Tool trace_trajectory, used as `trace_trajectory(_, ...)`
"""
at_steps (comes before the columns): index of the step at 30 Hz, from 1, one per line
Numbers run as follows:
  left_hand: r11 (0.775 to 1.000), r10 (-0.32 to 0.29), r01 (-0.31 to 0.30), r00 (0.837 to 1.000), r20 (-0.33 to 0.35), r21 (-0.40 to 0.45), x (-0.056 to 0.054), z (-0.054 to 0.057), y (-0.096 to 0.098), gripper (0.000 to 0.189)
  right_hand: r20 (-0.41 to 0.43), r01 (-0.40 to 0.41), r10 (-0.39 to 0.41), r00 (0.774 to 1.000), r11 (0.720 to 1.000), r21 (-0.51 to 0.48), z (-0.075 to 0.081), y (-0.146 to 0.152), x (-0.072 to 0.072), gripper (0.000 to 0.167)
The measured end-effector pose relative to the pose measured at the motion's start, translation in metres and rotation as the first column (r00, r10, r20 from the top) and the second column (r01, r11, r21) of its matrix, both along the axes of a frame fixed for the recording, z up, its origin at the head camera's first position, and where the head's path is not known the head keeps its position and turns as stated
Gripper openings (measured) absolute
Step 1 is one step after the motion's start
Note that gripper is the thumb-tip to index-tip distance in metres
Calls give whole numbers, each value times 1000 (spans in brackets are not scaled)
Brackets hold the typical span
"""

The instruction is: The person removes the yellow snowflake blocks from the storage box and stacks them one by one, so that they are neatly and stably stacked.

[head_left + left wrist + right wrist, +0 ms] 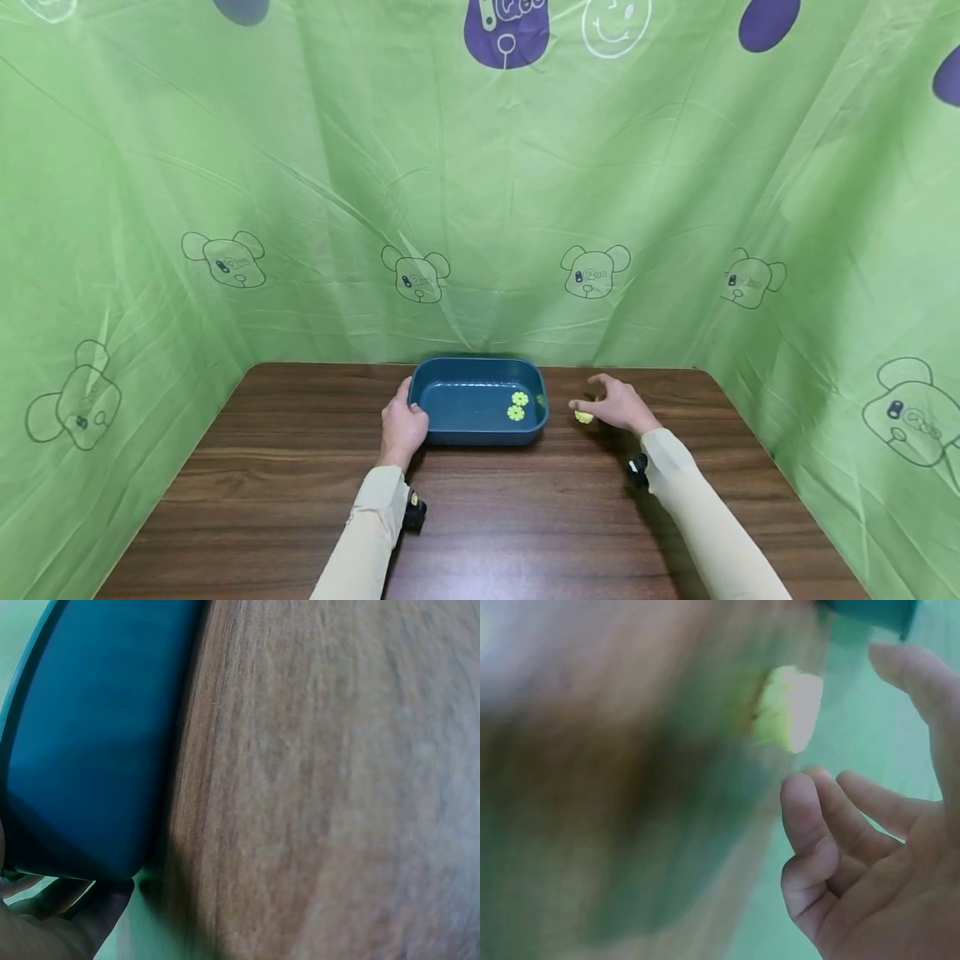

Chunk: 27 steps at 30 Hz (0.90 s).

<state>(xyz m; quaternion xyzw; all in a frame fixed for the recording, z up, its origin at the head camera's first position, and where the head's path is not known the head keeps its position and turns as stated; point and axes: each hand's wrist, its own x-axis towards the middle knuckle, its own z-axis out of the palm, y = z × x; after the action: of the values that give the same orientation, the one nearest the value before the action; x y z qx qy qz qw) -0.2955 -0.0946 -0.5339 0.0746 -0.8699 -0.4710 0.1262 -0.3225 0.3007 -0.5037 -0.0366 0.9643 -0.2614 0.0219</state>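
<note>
A dark blue rectangular plastic basin point(480, 435) sits toward the back of the table. My left hand point(403, 423) grips its left end, thumb at the rim and fingers along the outer wall; the left wrist view shows those fingers point(56, 922) against the basin's end. Inside, at the right, lie two yellow-green flower-shaped pieces point(520, 399). Another thick yellow flower-shaped piece point(789, 709) rests on the table right of the basin. Around it hovers my right hand point(618, 406), thumb and fingers spread apart, with a visible gap to the piece in the right wrist view.
The brown wood-grain table point(495, 517) runs up to a green printed cloth point(510, 208) that hangs behind it and on both sides. A small black wrist camera point(414, 510) sits on the left wrist and another black camera point(638, 471) on the right.
</note>
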Motion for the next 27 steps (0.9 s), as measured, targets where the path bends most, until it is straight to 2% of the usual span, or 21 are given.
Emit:
trace_trajectory(4,1000,2,-2,1000,0,-6,0,-1,-1,57,-33,-17,17,999,1000,-5,14,-15,-6,80)
trace_trajectory(12,1000,6,-6,1000,-3,-7,2,-2,-2,56,-95,-113,114,989,993,17,40,-61,-16,57)
trace_trajectory(16,1000,4,-4,1000,-9,-6,2,-1,-2,56,-94,-159,161,983,987,24,48,-84,-20,48)
trace_trajectory(21,1000,4,-4,1000,-22,-10,1,-2,-2,56,-78,-165,167,983,986,33,48,-111,-23,39)
trace_trajectory(27,1000,9,-9,999,-31,-9,2,0,0,56,-46,-139,145,988,984,113,40,-142,-20,26)
